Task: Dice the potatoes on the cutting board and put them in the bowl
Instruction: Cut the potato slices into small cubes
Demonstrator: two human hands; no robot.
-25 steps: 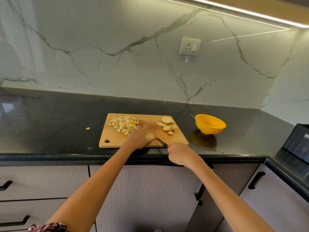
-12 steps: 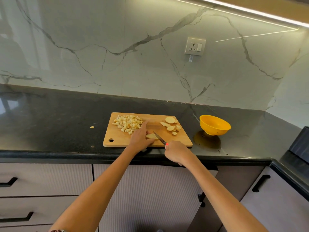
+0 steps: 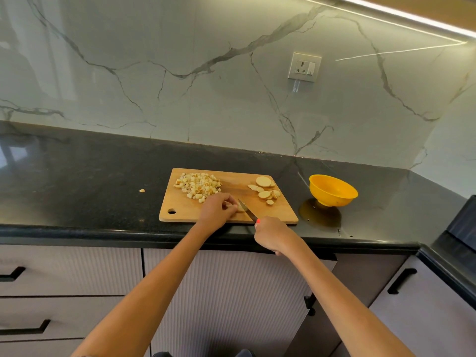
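Note:
A wooden cutting board (image 3: 185,210) lies on the black counter. A heap of diced potato (image 3: 198,185) covers its far left part, and several round potato slices (image 3: 265,190) lie at its far right. My left hand (image 3: 217,211) holds a potato slice (image 3: 240,208) down at the board's near edge with curled fingers. My right hand (image 3: 270,234) grips a knife (image 3: 247,210) by its red-tipped handle, with the blade right beside the left fingers on that slice. A yellow bowl (image 3: 332,190) stands to the right of the board.
One stray potato bit (image 3: 141,190) lies on the counter (image 3: 77,176) left of the board. A wall socket (image 3: 304,67) sits on the marble backsplash. Drawers and cabinet doors run below the counter edge. A dark appliance (image 3: 463,222) is at the far right.
My left hand's fingers have curled in over the slice. The knife blade has come up onto the board against the slice, and my right hand shifted slightly left.

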